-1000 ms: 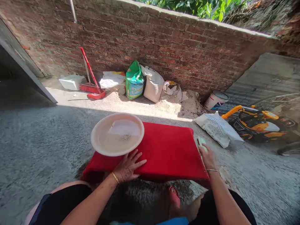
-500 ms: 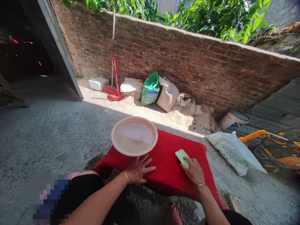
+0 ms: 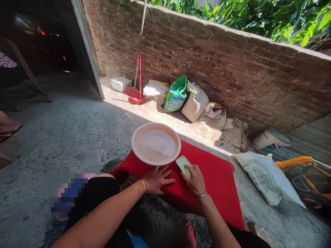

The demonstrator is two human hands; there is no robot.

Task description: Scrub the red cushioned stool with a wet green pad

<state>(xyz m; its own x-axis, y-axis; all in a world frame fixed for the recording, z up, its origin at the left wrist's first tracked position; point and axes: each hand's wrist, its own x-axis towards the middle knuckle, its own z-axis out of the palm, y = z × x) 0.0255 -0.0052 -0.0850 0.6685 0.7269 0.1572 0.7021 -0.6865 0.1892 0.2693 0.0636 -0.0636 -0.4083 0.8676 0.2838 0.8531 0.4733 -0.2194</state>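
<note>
My left hand [image 3: 156, 179] lies spread on a red cloth [image 3: 207, 179] draped over a low table or stool, just below the basin's near rim. It holds nothing. The pale pink basin [image 3: 156, 162] has what looks like clear water in it and stands on the cloth's far left part. My right hand [image 3: 194, 181] grips a flat, pale green, phone-shaped object [image 3: 183, 163] by its near end, against the cloth. The object lies just right of the basin; its underside and the part under my fingers are hidden.
Along the brick wall [image 3: 160, 44] stand a white box [image 3: 121, 84], a red broom and dustpan [image 3: 137, 100], a green sack [image 3: 176, 94] and a pale sack [image 3: 195, 103]. At right lie a white sack [image 3: 269, 175] and an orange-black machine [image 3: 307, 179]. Someone's foot [image 3: 9, 124] shows at left.
My right hand has moved left across the cloth with the pale green object, nearer the basin. The left hand stays spread on the cloth. My view has shifted a little to the left.
</note>
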